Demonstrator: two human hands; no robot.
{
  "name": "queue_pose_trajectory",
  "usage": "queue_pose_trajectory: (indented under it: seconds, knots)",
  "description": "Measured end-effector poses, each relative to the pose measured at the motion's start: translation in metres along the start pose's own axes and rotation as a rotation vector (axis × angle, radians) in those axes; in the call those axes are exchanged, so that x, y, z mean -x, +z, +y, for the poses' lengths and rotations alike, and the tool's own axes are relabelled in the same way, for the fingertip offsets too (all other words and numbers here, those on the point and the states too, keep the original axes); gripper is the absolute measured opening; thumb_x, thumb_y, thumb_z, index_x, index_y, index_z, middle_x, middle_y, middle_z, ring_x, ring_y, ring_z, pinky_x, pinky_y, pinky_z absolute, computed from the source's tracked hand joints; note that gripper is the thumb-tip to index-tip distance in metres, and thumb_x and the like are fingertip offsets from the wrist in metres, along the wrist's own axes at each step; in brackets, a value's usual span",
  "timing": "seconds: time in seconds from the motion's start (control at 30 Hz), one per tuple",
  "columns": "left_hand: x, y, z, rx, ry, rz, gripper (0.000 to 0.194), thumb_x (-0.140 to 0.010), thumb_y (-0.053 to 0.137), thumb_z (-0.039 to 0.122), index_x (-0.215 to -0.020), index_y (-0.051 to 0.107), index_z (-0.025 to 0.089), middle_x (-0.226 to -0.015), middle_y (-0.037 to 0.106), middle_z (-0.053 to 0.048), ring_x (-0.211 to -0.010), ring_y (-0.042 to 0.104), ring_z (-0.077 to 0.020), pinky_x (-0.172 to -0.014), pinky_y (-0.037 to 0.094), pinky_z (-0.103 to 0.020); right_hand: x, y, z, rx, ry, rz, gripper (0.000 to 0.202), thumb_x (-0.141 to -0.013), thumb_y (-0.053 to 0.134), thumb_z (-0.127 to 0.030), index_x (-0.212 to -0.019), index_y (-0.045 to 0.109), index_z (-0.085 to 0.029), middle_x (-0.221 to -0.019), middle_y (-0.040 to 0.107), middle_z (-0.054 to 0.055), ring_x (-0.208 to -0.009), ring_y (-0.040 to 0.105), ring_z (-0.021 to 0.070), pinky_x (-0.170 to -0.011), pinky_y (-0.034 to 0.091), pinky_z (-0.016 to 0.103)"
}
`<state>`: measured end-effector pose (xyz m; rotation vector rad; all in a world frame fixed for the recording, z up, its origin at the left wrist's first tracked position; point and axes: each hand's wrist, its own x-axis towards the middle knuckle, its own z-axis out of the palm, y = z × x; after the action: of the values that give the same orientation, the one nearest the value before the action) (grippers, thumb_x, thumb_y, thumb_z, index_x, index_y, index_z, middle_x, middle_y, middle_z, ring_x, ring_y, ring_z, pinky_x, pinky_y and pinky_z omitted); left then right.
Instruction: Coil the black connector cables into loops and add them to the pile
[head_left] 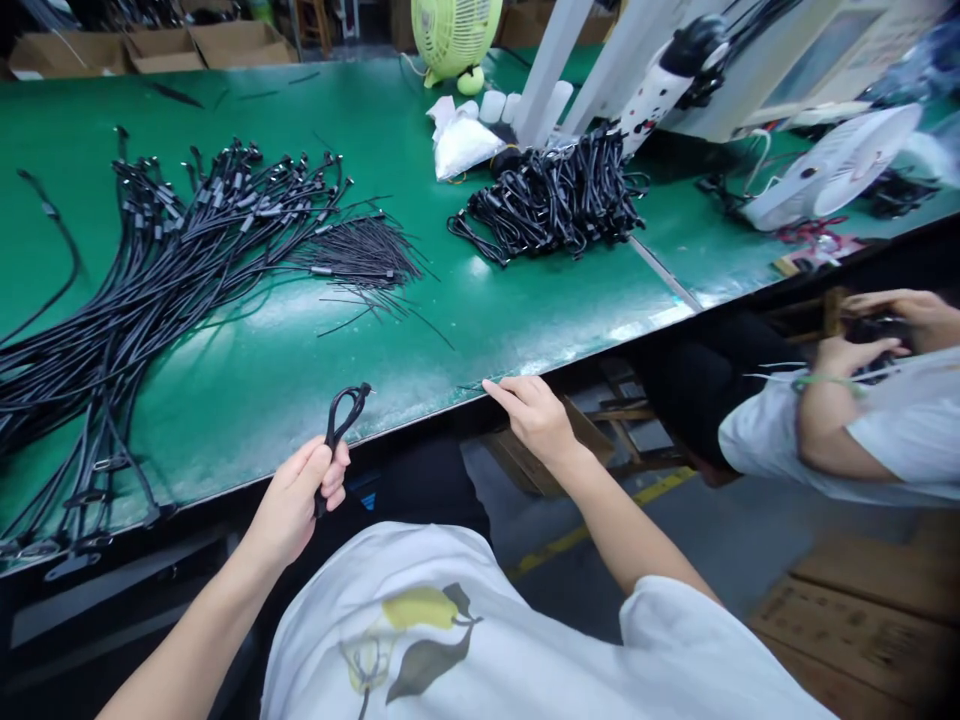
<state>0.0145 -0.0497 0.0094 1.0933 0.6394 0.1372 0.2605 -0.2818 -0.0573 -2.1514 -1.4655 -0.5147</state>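
Observation:
My left hand (300, 490) is closed around a folded black cable (346, 410), whose loop and connector stick up past the table's front edge. To its right, my right hand (532, 410) has its thumb and index finger together at the edge; what they hold, if anything, is too small to name. Long black cables (165, 290) with connectors spread over the left of the green table (405, 360). Beside them is a pile of thin black ties (367, 250). Farther right lies a heap of bundled black cables (555, 200).
A green fan (456, 35), a white plastic bag (465, 148) and metal posts stand at the back. A white fan (840, 170) lies at the right. Another person (862, 400) sits at right, hands busy. Cardboard boxes (862, 610) are on the floor.

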Motion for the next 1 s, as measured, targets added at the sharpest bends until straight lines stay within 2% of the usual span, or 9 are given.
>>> queue_pose_trajectory:
  seconds: [0.13, 0.23, 0.33, 0.53, 0.63, 0.7, 0.83, 0.9, 1.0]
  knots:
    - [0.003, 0.016, -0.007, 0.026, -0.018, -0.029, 0.039, -0.081, 0.066, 0.051, -0.082, 0.060, 0.013, -0.059, 0.035, 0.006, -0.051, 0.028, -0.0061, -0.046, 0.029, -0.018, -0.019, -0.002, -0.043, -0.290, 0.196, 0.060, 0.019, -0.092, 0.053, -0.019, -0.097, 0.071, -0.020, -0.080, 0.064, 0.006, -0.077, 0.058, 0.0169, -0.073, 0.049, 0.032]
    - [0.000, 0.027, -0.017, 0.046, -0.020, -0.078, 0.039, -0.084, 0.063, 0.051, -0.094, 0.060, 0.013, -0.060, 0.036, 0.006, -0.052, 0.030, -0.0066, -0.047, 0.029, -0.019, -0.037, 0.012, -0.096, -0.672, 0.291, -0.101, 0.010, -0.089, 0.061, -0.023, -0.086, 0.070, -0.020, -0.077, 0.062, 0.003, -0.070, 0.057, 0.0137, -0.065, 0.048, 0.028]
    - [-0.003, 0.028, -0.026, 0.096, 0.009, -0.012, 0.043, -0.085, 0.062, 0.049, -0.112, 0.055, 0.016, -0.063, 0.038, 0.006, -0.053, 0.031, -0.0067, -0.049, 0.028, -0.018, -0.053, 0.030, -0.135, -0.899, 0.367, -0.182, 0.008, -0.085, 0.064, -0.023, -0.079, 0.068, -0.019, -0.074, 0.058, 0.000, -0.061, 0.053, 0.0104, -0.057, 0.044, 0.024]
    - [-0.001, 0.010, -0.031, 0.038, 0.134, 0.013, 0.047, -0.090, 0.056, 0.048, -0.123, 0.057, 0.014, -0.063, 0.036, 0.006, -0.055, 0.033, -0.0082, -0.053, 0.030, -0.021, -0.067, 0.047, -0.153, -1.035, 0.318, -0.219, 0.012, -0.086, 0.061, -0.021, -0.076, 0.066, -0.019, -0.078, 0.061, 0.002, -0.070, 0.058, 0.0126, -0.062, 0.046, 0.024]
    - [-0.002, 0.002, -0.030, -0.180, 0.242, 0.119, 0.043, -0.095, 0.046, 0.045, -0.122, 0.060, 0.014, -0.064, 0.041, 0.004, -0.057, 0.038, -0.0099, -0.057, 0.036, -0.023, -0.066, 0.044, -0.154, -0.905, 0.174, -0.213, 0.010, -0.090, 0.058, -0.020, -0.086, 0.067, -0.019, -0.080, 0.062, 0.003, -0.073, 0.059, 0.0129, -0.065, 0.047, 0.025]
    - [-0.003, -0.001, -0.029, -0.399, 0.309, 0.200, 0.039, -0.097, 0.040, 0.038, -0.120, 0.061, 0.016, -0.069, 0.051, 0.001, -0.063, 0.047, -0.0119, -0.064, 0.042, -0.025, -0.065, 0.039, -0.154, -0.653, 0.005, -0.133, 0.012, -0.092, 0.054, -0.019, -0.090, 0.066, -0.018, -0.078, 0.062, 0.003, -0.070, 0.057, 0.0129, -0.064, 0.046, 0.026]
    - [-0.003, -0.005, -0.025, -0.804, 0.433, 0.160, 0.033, -0.094, 0.040, 0.022, -0.117, 0.064, 0.019, -0.106, 0.068, -0.008, -0.099, 0.061, -0.0212, -0.093, 0.046, -0.035, -0.078, 0.029, -0.150, -0.223, -0.567, 0.084, 0.019, -0.092, 0.048, -0.010, -0.094, 0.065, -0.018, -0.093, 0.068, 0.007, -0.087, 0.060, 0.0159, -0.078, 0.046, 0.031]
    - [-0.003, -0.008, -0.023, -0.852, 0.411, 0.087, 0.032, -0.092, 0.040, 0.018, -0.110, 0.066, 0.018, -0.107, 0.069, -0.009, -0.101, 0.062, -0.0234, -0.093, 0.046, -0.038, -0.092, 0.023, -0.146, -0.185, -0.810, 0.036, 0.020, -0.092, 0.045, -0.009, -0.091, 0.064, -0.016, -0.102, 0.067, 0.008, -0.098, 0.059, 0.0176, -0.087, 0.045, 0.034]
    - [-0.003, -0.012, -0.021, -0.666, 0.284, -0.024, 0.025, -0.089, 0.043, 0.020, -0.089, 0.067, 0.018, -0.084, 0.069, -0.005, -0.085, 0.062, -0.0204, -0.080, 0.048, -0.032, -0.111, 0.010, -0.144, -0.111, -1.005, -0.133, 0.020, -0.094, 0.043, -0.010, -0.088, 0.062, -0.014, -0.090, 0.065, 0.009, -0.084, 0.058, 0.0168, -0.081, 0.046, 0.034]
